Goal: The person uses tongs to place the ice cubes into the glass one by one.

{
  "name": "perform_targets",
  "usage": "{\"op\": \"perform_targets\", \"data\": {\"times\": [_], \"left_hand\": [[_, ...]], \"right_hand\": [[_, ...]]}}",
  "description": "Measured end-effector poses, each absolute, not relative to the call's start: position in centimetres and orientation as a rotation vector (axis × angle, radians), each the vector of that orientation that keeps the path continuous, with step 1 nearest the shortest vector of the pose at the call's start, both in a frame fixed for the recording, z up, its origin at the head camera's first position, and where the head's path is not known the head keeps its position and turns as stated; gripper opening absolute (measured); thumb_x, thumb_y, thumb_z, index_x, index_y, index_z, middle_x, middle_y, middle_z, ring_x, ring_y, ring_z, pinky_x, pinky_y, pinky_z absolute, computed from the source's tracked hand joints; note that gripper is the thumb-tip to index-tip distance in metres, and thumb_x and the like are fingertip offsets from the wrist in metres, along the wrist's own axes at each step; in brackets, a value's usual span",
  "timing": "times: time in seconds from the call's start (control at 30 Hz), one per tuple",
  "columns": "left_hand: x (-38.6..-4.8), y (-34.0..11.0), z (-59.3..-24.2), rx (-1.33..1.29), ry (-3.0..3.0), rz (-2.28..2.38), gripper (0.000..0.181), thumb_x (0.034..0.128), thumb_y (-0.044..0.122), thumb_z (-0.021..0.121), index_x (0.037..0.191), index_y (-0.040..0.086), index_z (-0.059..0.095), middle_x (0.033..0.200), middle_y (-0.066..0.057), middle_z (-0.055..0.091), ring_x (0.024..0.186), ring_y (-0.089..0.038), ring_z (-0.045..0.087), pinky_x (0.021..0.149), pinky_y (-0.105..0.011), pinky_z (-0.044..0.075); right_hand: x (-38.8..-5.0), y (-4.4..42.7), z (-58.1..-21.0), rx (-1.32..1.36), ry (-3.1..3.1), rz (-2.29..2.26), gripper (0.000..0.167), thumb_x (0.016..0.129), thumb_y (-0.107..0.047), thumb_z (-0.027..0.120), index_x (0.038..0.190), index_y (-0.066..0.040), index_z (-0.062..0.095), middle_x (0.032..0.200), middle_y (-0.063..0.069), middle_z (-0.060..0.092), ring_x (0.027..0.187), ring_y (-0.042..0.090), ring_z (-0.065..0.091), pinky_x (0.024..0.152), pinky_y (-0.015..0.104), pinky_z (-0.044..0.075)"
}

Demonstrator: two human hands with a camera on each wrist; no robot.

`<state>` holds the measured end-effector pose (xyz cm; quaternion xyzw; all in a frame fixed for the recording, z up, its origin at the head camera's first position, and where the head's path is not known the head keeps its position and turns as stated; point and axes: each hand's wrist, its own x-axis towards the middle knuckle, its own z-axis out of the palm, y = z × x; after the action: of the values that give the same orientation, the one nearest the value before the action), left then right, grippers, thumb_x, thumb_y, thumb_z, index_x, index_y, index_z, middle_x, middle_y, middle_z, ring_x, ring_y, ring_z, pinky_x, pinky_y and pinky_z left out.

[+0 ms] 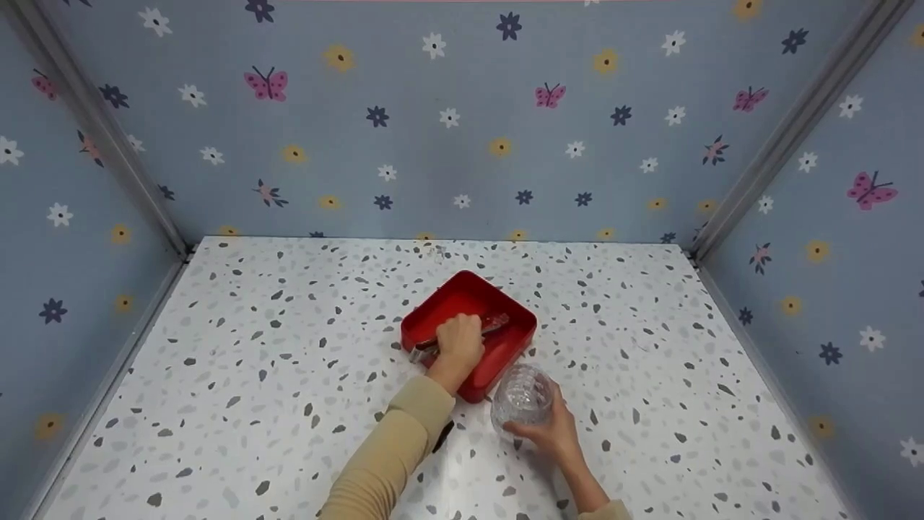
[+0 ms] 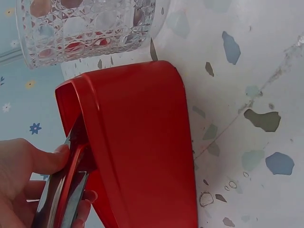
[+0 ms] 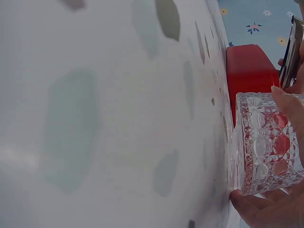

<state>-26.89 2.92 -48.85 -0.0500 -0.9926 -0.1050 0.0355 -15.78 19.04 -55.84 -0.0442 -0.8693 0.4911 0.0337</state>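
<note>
My left hand (image 1: 460,343) grips a pair of metal tongs (image 2: 59,194) over the red rectangular box (image 2: 142,142). In the head view one end of the tongs reaches past the box's left rim, and the other lies over its inside toward the right. Thumb and fingers sit on opposite sides of the tongs in the left wrist view. My right hand (image 1: 552,431) holds a clear cut-glass cup (image 1: 521,396) at the box's near right side, thumb and fingers around its wall. The cup's patterned side shows in the right wrist view; its contents cannot be told.
A white speckled tabletop (image 1: 274,375) lies under the box and cup. Blue flowered panels (image 1: 462,123) stand at the back and both sides, with grey metal posts (image 1: 108,130) at the corners. Something black (image 1: 443,436) shows beside the left sleeve.
</note>
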Motion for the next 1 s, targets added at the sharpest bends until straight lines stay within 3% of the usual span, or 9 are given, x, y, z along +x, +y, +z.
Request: {"op": "perform_targets", "data": {"times": [0.27,0.5,1.0], "left_hand": [[-27.11,3.14,-49.07,-0.159,-3.041,-0.293,0.009,0.0785,0.012,0.061,0.083,0.008,0.068,0.078,-0.01,0.064,0.069,-0.027,0.06,0.057,-0.039,0.047],[-27.3,3.23,-49.17,-0.165,-3.031,-0.294,0.015,0.0841,0.009,0.053,0.083,0.009,0.069,0.078,-0.01,0.064,0.068,-0.026,0.06,0.056,-0.039,0.047],[-27.14,3.47,-49.06,-0.196,-2.973,-0.235,0.019,0.0839,0.009,0.051,0.082,0.01,0.07,0.078,-0.01,0.065,0.067,-0.026,0.062,0.053,-0.038,0.047]], "right_hand": [[-15.75,18.98,-55.69,-0.162,-2.682,1.508,0.101,0.05,-0.033,0.085,0.132,-0.01,0.032,0.128,0.017,0.045,0.117,0.033,0.041,0.095,0.046,0.03],[-15.71,18.95,-55.58,-0.179,-2.697,1.518,0.103,0.049,-0.035,0.084,0.133,-0.011,0.03,0.129,0.016,0.043,0.118,0.033,0.039,0.096,0.046,0.029],[-15.72,18.98,-55.75,-0.168,-2.707,1.464,0.1,0.051,-0.034,0.084,0.132,-0.008,0.032,0.127,0.018,0.045,0.116,0.035,0.041,0.094,0.046,0.031]]}}
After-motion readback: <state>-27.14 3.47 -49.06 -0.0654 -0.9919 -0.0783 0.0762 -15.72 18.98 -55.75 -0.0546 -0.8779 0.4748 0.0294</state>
